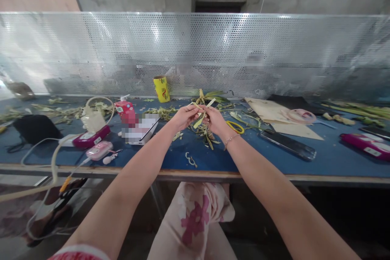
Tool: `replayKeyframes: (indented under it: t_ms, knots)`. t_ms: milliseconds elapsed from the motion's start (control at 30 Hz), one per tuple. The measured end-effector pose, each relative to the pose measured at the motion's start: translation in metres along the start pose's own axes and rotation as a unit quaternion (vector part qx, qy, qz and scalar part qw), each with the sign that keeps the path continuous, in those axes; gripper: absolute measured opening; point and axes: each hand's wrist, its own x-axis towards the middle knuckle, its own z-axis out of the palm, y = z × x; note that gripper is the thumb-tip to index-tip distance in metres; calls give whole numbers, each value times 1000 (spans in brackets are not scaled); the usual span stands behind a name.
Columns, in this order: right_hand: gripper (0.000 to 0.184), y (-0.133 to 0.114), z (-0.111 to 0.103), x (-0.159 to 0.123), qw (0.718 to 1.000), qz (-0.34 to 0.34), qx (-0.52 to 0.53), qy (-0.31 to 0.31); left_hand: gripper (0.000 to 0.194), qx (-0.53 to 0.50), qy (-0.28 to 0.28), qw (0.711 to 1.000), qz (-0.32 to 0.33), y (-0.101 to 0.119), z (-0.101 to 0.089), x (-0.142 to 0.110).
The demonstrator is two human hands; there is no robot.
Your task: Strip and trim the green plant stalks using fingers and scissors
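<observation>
My left hand [186,117] and my right hand [212,118] meet over the middle of the blue table. Between them is a pale green plant strip [199,122], thin and leaf-like, pinched by the fingers of both hands. One end pokes out above the right fingers, and another part hangs below. Beneath the hands lies a small heap of plant scraps [210,138]. Just behind them rests a bundle of green stalks [202,96]. Scissors with yellow handles [236,127] lie beside my right wrist, their blades hidden.
A phone on a white stand [141,129], a red pump bottle [126,110] and a yellow can [161,89] stand left. To the right are a dark phone [289,145], cardboard [274,115] and a magenta device [365,145]. A perforated metal screen [195,48] closes the back.
</observation>
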Motion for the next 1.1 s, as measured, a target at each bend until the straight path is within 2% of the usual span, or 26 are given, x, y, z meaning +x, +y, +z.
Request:
replayKeyframes:
  t_ms: [133, 300, 533, 667, 933, 1100]
  knots:
    - [25, 0, 1, 0, 1000, -2, -25, -1, 23, 15, -31, 999, 9, -2, -1, 1]
    - [31, 0, 3, -2, 999, -7, -36, -7, 28, 39, -25, 999, 13, -3, -1, 2]
    - [28, 3, 2, 1, 997, -17, -65, 27, 31, 133, -36, 990, -8, -1, -2, 0]
    - [27, 3, 1, 1, 997, -20, -68, 19, 28, 153, -35, 988, -13, 2, 0, -1]
    - [30, -2, 3, -2, 997, -23, -77, 16, 20, 163, -4, 986, -19, 3, 2, -2]
    - [38, -7, 4, -4, 995, -53, -82, -16, 22, 156, 29, 987, -1, 1, 0, 0]
